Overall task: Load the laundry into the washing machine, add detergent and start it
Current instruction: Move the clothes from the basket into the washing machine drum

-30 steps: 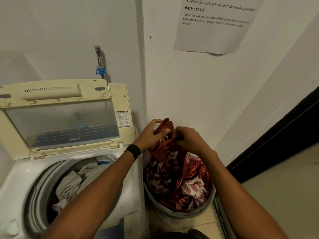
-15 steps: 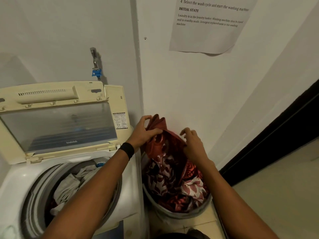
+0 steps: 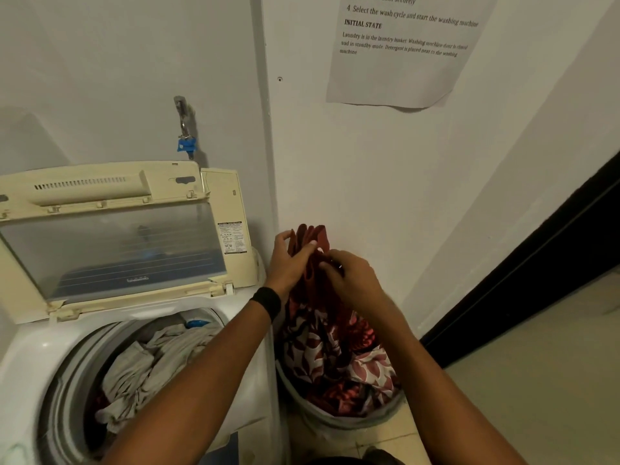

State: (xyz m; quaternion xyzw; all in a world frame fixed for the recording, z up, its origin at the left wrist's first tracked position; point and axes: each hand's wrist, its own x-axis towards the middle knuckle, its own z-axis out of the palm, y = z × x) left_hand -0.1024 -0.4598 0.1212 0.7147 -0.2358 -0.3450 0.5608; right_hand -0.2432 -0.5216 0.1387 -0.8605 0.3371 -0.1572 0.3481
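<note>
A white top-loading washing machine (image 3: 30, 360) stands at the left with its cream lid (image 3: 110, 229) raised. Grey laundry (image 3: 151, 364) lies in its drum. To the right, on the floor, a grey laundry basket (image 3: 339, 422) holds a red and white patterned cloth (image 3: 328, 357). The cloth's top end is pulled up above the basket. My left hand (image 3: 290, 263) grips the bunched top edge. My right hand (image 3: 352, 280) pinches the same cloth just beside it. No detergent is in view.
A tap with a blue fitting (image 3: 185, 142) sticks out of the wall above the machine. A printed paper sheet (image 3: 402, 48) hangs on the wall at the upper right. A dark door or opening (image 3: 536, 270) borders the tiled floor (image 3: 536, 380) at the right.
My right hand, which had slipped down off the cloth half a second ago, has come back up and closed on it next to my left hand. The cloth's top stands slightly higher.
</note>
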